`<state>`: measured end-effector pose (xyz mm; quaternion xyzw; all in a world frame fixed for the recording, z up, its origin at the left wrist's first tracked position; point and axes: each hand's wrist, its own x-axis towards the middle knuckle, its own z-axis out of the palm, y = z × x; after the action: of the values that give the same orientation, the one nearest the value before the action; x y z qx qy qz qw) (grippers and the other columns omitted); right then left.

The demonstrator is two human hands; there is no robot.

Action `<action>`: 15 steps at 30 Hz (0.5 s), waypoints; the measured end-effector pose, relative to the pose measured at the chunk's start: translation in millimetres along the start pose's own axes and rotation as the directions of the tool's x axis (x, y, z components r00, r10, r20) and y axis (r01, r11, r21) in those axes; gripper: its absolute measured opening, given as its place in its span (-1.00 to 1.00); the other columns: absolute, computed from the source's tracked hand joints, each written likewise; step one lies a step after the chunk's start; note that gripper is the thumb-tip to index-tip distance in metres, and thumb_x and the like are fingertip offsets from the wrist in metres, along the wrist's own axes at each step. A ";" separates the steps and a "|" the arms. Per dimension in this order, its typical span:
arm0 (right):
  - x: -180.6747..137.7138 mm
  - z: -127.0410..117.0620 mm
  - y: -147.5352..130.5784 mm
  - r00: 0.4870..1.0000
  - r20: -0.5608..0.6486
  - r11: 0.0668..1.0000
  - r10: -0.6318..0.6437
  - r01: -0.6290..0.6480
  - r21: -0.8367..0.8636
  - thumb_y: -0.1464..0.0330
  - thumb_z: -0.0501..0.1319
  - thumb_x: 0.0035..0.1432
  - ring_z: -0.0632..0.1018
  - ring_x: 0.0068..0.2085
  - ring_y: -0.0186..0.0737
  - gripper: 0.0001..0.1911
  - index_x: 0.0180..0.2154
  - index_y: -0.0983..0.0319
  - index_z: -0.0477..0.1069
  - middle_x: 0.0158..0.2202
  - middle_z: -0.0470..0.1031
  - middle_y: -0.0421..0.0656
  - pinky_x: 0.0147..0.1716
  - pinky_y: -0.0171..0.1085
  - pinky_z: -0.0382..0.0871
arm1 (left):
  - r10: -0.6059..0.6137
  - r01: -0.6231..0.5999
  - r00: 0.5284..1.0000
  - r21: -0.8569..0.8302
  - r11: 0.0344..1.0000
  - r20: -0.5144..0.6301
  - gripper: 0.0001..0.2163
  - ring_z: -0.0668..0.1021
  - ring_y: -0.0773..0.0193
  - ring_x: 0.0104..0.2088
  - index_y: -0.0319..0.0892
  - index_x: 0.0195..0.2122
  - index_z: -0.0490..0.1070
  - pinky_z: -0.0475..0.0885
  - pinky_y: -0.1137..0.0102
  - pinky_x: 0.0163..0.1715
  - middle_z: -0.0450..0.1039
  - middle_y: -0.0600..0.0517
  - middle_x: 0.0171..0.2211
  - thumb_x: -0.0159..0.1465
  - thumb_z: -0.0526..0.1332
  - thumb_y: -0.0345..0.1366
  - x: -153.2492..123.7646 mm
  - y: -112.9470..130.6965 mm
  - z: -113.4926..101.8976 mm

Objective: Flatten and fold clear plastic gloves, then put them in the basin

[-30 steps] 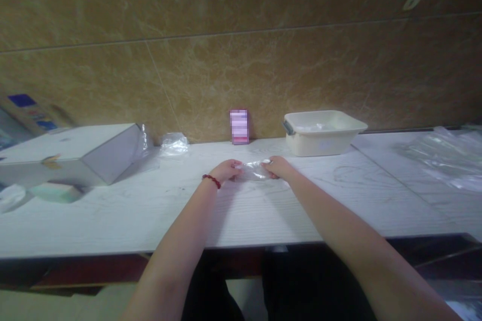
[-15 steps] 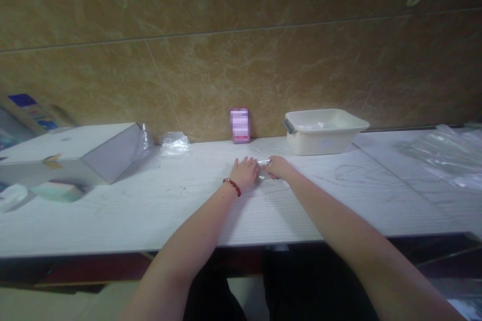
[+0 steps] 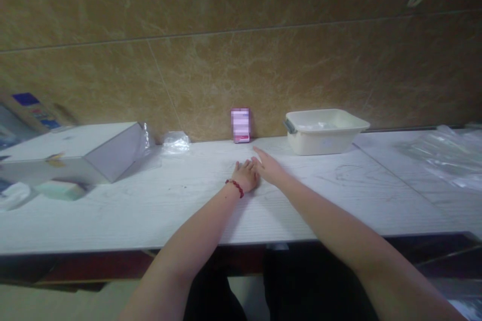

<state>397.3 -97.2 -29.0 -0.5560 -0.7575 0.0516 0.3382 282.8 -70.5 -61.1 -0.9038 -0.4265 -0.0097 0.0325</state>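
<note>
My left hand (image 3: 246, 176), with a red bead bracelet at the wrist, lies flat, palm down, on the white table (image 3: 150, 210). Beside it and touching it, my right hand (image 3: 268, 168) lies flat too, its fingers stretched toward the wall. The small clear plastic bag seen between the hands earlier does not show; whether it lies under the palms I cannot tell. A small pink pack (image 3: 240, 125) stands against the wall just beyond the fingertips.
A cream plastic tub (image 3: 324, 133) sits at the back right of the hands. A large white box (image 3: 75, 153) lies at the left, with crumpled clear plastic (image 3: 173, 143) next to it. Clear plastic sheets (image 3: 444, 155) lie at the far right. The brown tiled wall backs the table.
Both hands held a clear bag by its ends a second ago. The left hand then slid right and flattened over it; now the right hand has flattened beside it and the bag is hidden.
</note>
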 end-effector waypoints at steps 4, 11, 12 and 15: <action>-5.3 25.8 -6.7 0.982 0.180 0.998 0.061 -0.064 0.006 0.24 -0.22 0.15 0.22 0.02 -0.17 -0.46 0.11 0.39 -0.13 0.04 0.13 0.05 -0.05 -0.21 0.07 | 0.035 -0.035 0.999 0.015 0.999 0.024 -0.49 -0.03 0.06 0.11 -0.14 0.13 -0.14 -0.20 0.00 0.01 -0.12 -0.04 0.14 0.16 -0.11 -0.15 2.6 -1.7 2.6; -6.2 32.8 2.2 0.955 0.247 0.974 0.167 -0.120 -0.195 0.31 -0.26 0.16 0.10 0.09 -0.16 -0.48 0.08 0.52 -0.11 0.08 0.05 0.12 0.01 -0.22 -0.06 | 0.025 -0.024 0.999 -0.027 0.999 0.035 -0.54 -0.05 0.05 0.12 -0.05 0.13 -0.19 -0.20 -0.11 -0.06 -0.19 0.02 0.16 0.18 -0.20 -0.18 -0.7 -7.4 1.7; -6.5 32.9 3.8 0.954 0.251 0.968 0.164 -0.106 -0.230 0.32 -0.26 0.16 0.11 0.08 -0.17 -0.49 0.08 0.51 -0.10 0.08 0.05 0.11 0.01 -0.22 -0.06 | 0.012 -0.010 0.999 -0.042 0.999 0.044 -0.54 -0.05 0.05 0.12 -0.06 0.14 -0.20 -0.20 -0.13 -0.07 -0.19 0.03 0.16 0.19 -0.23 -0.18 -1.5 -9.2 0.9; -8.6 35.5 9.5 0.952 0.260 0.946 0.161 -0.074 -0.316 0.32 -0.28 0.16 0.10 0.09 -0.16 -0.50 0.08 0.48 -0.06 0.09 0.04 0.07 0.02 -0.20 -0.09 | -0.043 0.051 0.994 -0.086 0.995 0.099 -0.54 -0.07 0.07 0.12 -0.09 0.14 -0.22 -0.21 -0.16 -0.08 -0.20 0.05 0.16 0.20 -0.29 -0.15 -3.4 -16.4 -2.7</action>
<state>386.1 -90.6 -64.4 -0.6327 -0.7620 0.0340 0.1340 268.1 -62.9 -57.7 -0.8935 -0.4480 0.0147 -0.0285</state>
